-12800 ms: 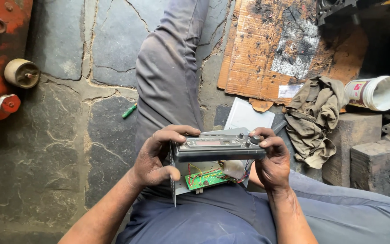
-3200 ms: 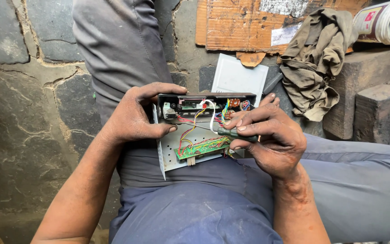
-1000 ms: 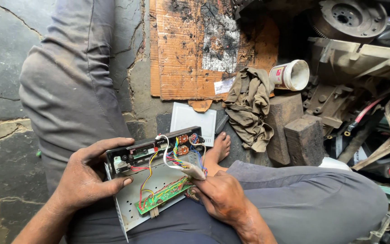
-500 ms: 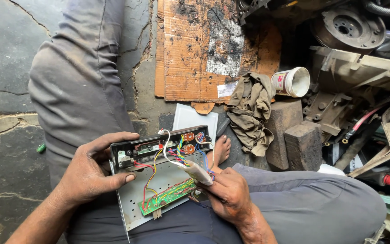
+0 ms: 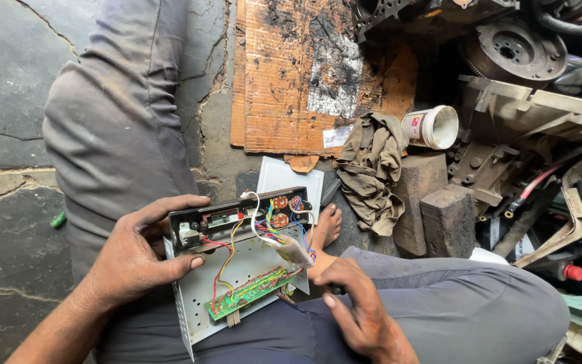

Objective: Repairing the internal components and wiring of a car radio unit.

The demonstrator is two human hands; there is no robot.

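Head view, looking down at my lap: my left hand (image 5: 136, 259) grips the left end of an opened metal chassis (image 5: 237, 269), thumb and fingers clamped on its black front panel (image 5: 237, 219). The chassis rests on my thighs, coloured wires (image 5: 264, 229) and a green circuit board (image 5: 247, 293) exposed. My right hand (image 5: 358, 310) lies just beside its right edge, fingers loosely curled; whether it pinches anything I cannot tell. A rag (image 5: 372, 168) and white cup (image 5: 432, 127) lie on the stone floor (image 5: 8, 81).

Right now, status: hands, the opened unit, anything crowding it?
Left hand grips the opened metal chassis at its front panel. Right hand rests on the lap beside it, holding nothing that shows. Green circuit board and loose wires exposed; nothing blocking.
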